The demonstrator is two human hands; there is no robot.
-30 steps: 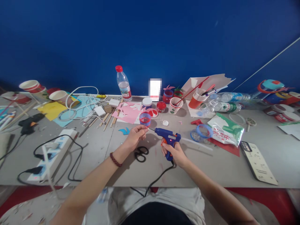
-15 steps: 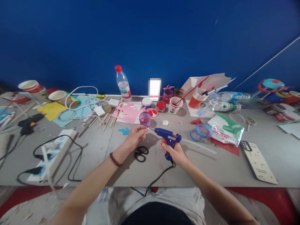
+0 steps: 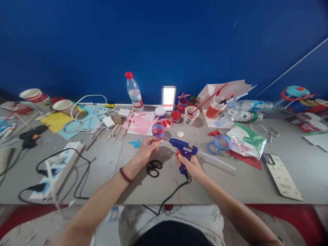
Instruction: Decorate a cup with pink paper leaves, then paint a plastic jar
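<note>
My right hand (image 3: 190, 164) is wrapped round the handle of a blue hot glue gun (image 3: 183, 147), a clear glue stick (image 3: 217, 160) jutting from its back. The nozzle points left, close to the fingertips of my left hand (image 3: 150, 148). Those fingers are pinched on something tiny and pale, too small to name. Just beyond them stands a blue and red plastic ring (image 3: 158, 130). Black-handled scissors (image 3: 154, 168) lie below my left hand. A blue paper cut-out (image 3: 135, 143) lies to its left.
A power strip (image 3: 57, 171) with a black cable lies at left. Behind are a water bottle (image 3: 133, 91), pink paper (image 3: 139, 123), a red paint jar (image 3: 175, 117) and paper cups (image 3: 191, 115). At right lie a green-white packet (image 3: 247, 140) and a phone (image 3: 283, 177).
The glue gun's nozzle has drawn slightly away from the left fingertips, leaving a small gap. My left hand stays pinched in nearly the same place.
</note>
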